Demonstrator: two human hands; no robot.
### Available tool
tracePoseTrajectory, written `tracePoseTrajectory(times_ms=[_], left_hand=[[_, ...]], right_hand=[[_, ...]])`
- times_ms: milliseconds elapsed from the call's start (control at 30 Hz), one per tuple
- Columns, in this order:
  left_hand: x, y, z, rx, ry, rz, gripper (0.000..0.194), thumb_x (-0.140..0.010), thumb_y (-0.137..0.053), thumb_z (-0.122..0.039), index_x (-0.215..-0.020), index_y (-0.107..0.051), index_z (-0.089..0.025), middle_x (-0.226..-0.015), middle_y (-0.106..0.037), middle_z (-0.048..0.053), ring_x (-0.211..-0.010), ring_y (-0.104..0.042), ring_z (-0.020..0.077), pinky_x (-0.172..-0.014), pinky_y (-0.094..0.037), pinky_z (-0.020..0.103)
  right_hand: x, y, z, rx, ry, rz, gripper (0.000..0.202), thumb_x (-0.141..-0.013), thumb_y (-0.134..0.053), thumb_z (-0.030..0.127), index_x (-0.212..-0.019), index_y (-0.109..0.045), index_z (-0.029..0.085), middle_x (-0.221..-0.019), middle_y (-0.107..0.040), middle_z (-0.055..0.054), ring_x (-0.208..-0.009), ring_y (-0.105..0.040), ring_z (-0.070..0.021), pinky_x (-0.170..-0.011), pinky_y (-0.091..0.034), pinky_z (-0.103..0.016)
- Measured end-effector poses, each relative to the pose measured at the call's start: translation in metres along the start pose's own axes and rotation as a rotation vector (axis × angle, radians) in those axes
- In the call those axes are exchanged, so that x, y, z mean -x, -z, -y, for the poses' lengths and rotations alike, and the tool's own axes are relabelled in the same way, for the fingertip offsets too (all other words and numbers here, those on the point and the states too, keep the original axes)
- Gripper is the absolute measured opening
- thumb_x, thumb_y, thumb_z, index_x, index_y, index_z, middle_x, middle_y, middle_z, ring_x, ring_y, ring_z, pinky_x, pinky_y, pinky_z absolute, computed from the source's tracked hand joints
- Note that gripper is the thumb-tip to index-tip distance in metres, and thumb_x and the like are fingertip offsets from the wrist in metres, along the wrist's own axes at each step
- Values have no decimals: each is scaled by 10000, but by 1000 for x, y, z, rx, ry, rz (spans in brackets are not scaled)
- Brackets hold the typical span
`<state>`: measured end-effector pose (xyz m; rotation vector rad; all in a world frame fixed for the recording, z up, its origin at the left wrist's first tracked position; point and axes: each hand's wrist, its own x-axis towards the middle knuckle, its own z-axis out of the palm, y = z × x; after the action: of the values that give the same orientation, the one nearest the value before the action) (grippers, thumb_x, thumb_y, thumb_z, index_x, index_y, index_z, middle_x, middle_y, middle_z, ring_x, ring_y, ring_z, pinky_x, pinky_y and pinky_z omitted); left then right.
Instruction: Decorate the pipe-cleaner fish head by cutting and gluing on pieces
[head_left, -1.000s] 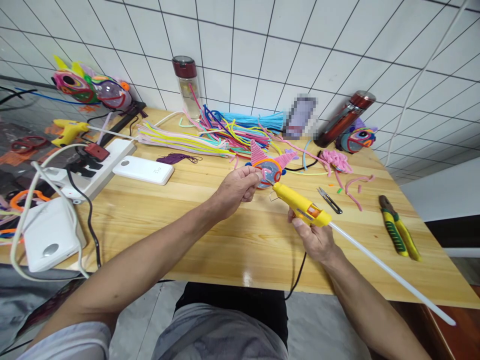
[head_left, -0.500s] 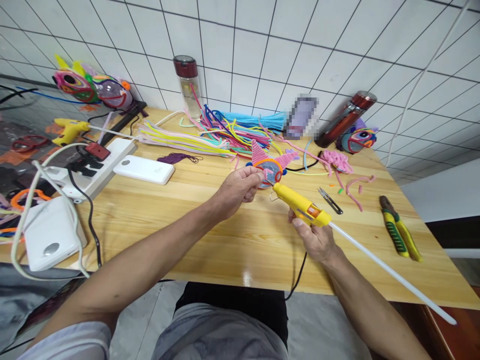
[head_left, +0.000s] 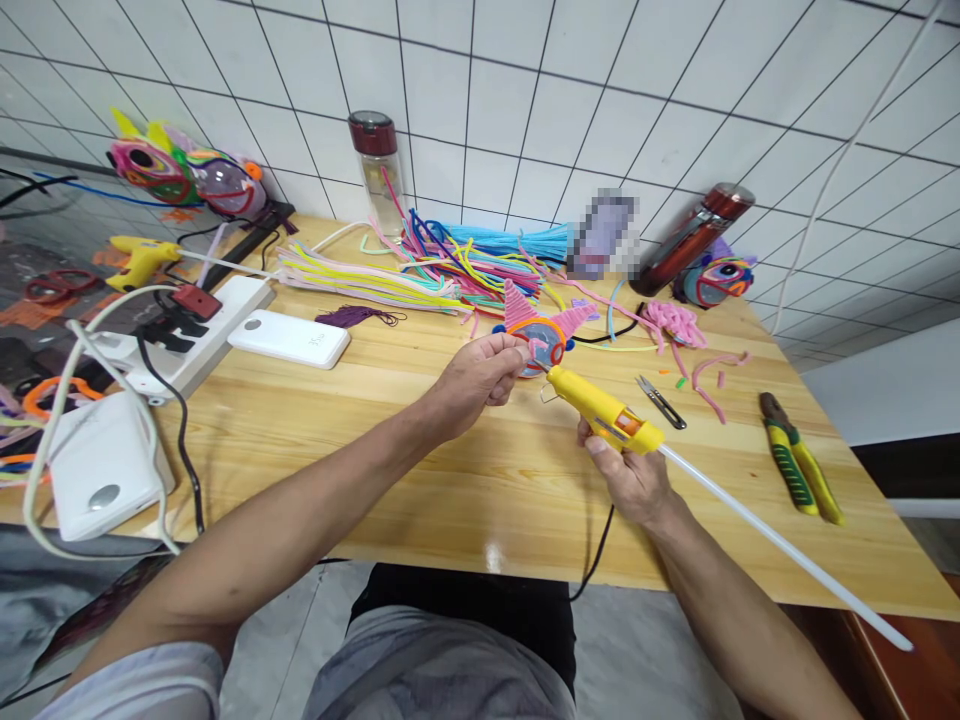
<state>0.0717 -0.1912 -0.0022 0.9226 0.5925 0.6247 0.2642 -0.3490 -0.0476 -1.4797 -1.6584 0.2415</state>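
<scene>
Positions were unchanged: the left hand (head_left: 477, 380) pinched a pink strip (head_left: 537, 349), the right hand (head_left: 628, 480) gripped the glue gun (head_left: 594, 400), nozzle (head_left: 543, 367) near the ornament (head_left: 550, 336); work appeared unadvanced.

Smooth plastic glue gun (head_left: 596, 402), matt ridged pink ears (head_left: 519, 308), glossy wooden table (head_left: 420, 500).

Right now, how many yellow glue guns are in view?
2: one glue gun in the right hand, and a second glue gun on the left, beyond the white power strip. Others could be hidden.
</scene>
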Motion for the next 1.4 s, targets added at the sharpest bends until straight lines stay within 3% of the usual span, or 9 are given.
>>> tracePoseTrajectory(times_ms=[567, 1100, 1400], left_hand=[[0, 0, -1, 1, 0, 5, 180, -912, -742, -198, -811, -597, -166, -580, -459, -82, -409, -311, 24, -433, -189, 169], [0, 1, 0, -5, 4, 9, 162, -915, -733, -194, -824, -602, -162, -584, -459, -79, -412, -307, 26, -435, -185, 169], [-2, 3, 2, -5, -9, 25, 176, -913, -738, -205, -826, -591, -164, -591, -470, -81, -416, -313, 26, -438, -192, 167]], right_hand=[[-2, 1, 1, -24, -10, 7, 341, -1066, -568, 535, -918, -686, 251, -785, -652, -31, -752, -663, -232, -743, -567, -390], [0, 0, -1, -26, 79, -18, 183, -1075, -576, 356, -970, -683, 250, -848, -671, -28, -733, -646, -213, -711, -534, -373], [2, -1, -1, -39, 62, -18, 195, -1076, -574, 365, -959, -674, 246, -863, -669, -29, -754, -651, -210, -705, -517, -359]])
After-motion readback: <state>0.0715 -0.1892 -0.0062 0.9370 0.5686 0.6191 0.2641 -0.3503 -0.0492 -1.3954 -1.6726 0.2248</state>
